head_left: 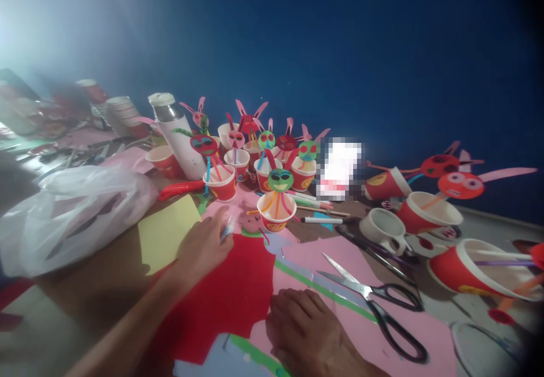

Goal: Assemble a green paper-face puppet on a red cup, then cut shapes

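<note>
My left hand [208, 235] reaches over the edge of a red paper sheet [229, 297], its fingers closed around a small whitish-blue thing [228, 227], too blurred to name. A yellow paper sheet [165, 235] lies beside that wrist. On pink paper [331, 258], at the red sheet's right edge, rests my right hand [301, 320]; its fingers are curled under and their tips are hidden. Open-bladed scissors [368, 292] with black handles lie just right of it. Directly ahead stands a paper cup [277, 211] with a green paper rabbit face [280, 180].
Several more decorated cups [220, 184] stand behind. On the left are a white plastic bag [80, 212] and a flask [178, 139]. A mug [382, 229], a marker [323, 220] and tipped cups [429, 212] lie to the right. A phone-like bright screen [340, 167] leans near the blue wall.
</note>
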`<state>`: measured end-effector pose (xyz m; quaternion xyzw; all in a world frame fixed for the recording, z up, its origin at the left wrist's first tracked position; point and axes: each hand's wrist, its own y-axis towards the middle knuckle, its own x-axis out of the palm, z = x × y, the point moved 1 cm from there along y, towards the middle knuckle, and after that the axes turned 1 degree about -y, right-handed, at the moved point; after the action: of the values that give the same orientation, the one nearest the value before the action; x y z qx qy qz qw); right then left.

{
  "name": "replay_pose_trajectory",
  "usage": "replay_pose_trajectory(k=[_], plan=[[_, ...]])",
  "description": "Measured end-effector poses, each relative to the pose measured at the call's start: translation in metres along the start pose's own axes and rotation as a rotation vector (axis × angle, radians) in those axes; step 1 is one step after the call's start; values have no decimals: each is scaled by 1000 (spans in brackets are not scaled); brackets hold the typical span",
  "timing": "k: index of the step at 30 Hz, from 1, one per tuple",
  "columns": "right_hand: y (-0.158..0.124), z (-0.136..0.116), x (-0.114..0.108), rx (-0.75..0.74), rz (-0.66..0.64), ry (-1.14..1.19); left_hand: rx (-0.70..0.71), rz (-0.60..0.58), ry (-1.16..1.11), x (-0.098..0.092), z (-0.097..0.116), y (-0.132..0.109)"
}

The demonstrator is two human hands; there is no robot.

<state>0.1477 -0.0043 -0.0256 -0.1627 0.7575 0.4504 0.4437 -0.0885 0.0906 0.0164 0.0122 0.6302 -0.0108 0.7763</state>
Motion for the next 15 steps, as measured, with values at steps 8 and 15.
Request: replay_pose_trajectory(k=[8, 15], plan=[[-1, -6, 16, -9, 144, -53, -61, 209, -613, -14, -29, 10], [-13, -2, 41, 51, 226, -155, -21, 282, -656, -11, -17, 22]])
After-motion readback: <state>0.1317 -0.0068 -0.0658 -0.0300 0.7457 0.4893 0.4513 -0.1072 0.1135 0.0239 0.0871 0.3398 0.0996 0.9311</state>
